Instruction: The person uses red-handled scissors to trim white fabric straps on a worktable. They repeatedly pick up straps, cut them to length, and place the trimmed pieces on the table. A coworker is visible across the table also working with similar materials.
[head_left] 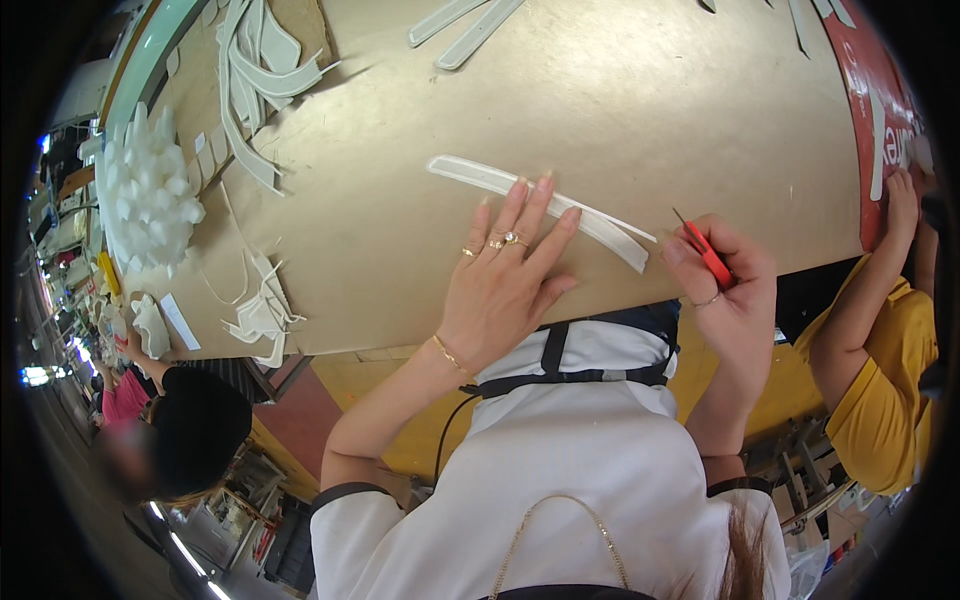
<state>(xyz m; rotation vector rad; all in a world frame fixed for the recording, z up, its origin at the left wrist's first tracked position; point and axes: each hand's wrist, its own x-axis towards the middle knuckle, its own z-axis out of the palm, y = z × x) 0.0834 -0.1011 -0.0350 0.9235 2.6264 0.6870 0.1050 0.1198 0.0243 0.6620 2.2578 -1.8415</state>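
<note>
- On the tan surface [700, 120], a curved off-white strip [480, 177] lies under my splayed left grip [508, 262].
- My right grip [730, 265] clasps a red-handled pointed tool [709, 256].
- Likely I'm edge-trimming; the next move calls for steady pinning.

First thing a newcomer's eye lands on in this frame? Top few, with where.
Probably the small red-handled tool in the person's right hand, bright against the tan tabletop, right of centre. Next, the left hand, ringed fingers spread over a pale strip mid-table. Then the clustered white knobbly pieces at the table's left side, and a co-worker's yellow top at far right.
</note>
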